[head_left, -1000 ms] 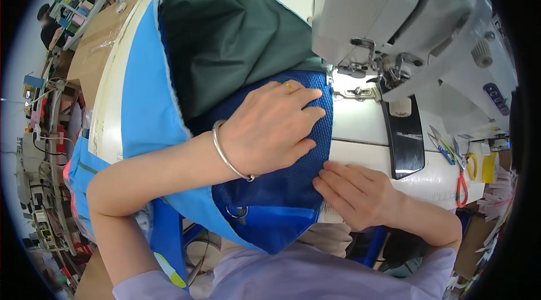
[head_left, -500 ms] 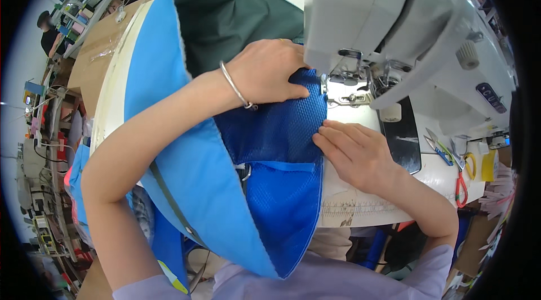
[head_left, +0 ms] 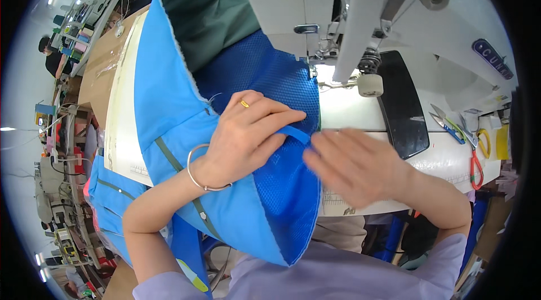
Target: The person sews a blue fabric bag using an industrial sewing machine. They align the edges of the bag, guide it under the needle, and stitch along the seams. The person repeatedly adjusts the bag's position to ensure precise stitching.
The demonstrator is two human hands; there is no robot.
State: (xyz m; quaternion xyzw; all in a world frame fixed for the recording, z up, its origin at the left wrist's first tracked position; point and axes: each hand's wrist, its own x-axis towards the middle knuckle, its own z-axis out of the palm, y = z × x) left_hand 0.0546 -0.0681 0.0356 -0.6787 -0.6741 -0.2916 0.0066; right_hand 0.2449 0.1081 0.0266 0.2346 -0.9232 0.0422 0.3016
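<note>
A bag piece with light blue cloth (head_left: 163, 74), dark green lining (head_left: 208, 18) and royal blue textured fabric (head_left: 253, 60) lies under the sewing machine's head, beside the metal presser foot (head_left: 313, 72). My left hand (head_left: 245, 134), with ring and bangle, rests on it, fingers curled and closed on a narrow blue strip (head_left: 296, 134) across the textured part. Just right of that, my right hand (head_left: 355, 165) is at the strip's right end, blurred by motion, its grip unclear.
The white machine (head_left: 428, 24) fills the upper right. Scissors (head_left: 476, 167) lie at the table's right, beside a black plate (head_left: 406, 108). Another blue piece (head_left: 112, 198) hangs at left, below cardboard (head_left: 96, 74). A person (head_left: 51, 60) is at far upper left, among other machines.
My left hand has moved from the upper textured fabric down toward me onto the strip. My right hand has shifted slightly to the same strip and blurred. The camera view has shifted a little.
</note>
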